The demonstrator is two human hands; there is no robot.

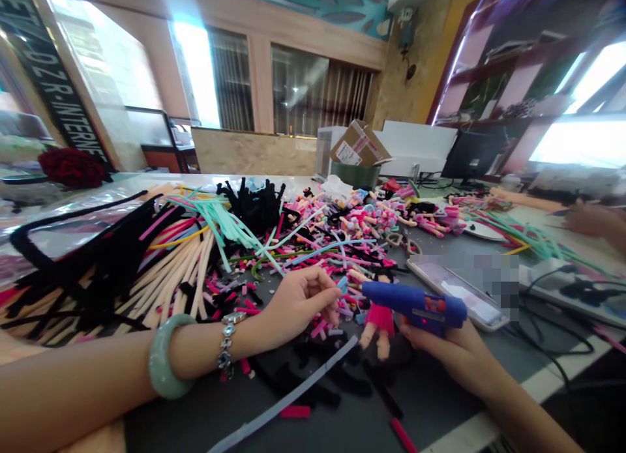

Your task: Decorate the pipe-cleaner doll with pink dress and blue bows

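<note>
My right hand [452,349] is wrapped round a blue hot glue gun [408,301], whose nozzle points left and whose small red light is lit. My left hand [308,300] pinches a small light blue piece [343,285] between thumb and fingertips, just left of the nozzle. Whether nozzle and piece touch, I cannot tell. Below the gun lies a small doll figure in a pink skirt [379,319], its legs toward me and its upper part hidden. Short pink and purple fuzzy stem cuttings [320,329] lie around my left fingertips. A translucent glue stick [293,397] lies in front.
Bundles of fuzzy stems, beige [183,277], black [257,202] and mint [215,215], cover the left side. Finished pink figures [369,218] are heaped behind. Scissors [413,246], a phone [460,290] and dark cables [542,329] lie rightward. Another person's hand [594,218] shows far right.
</note>
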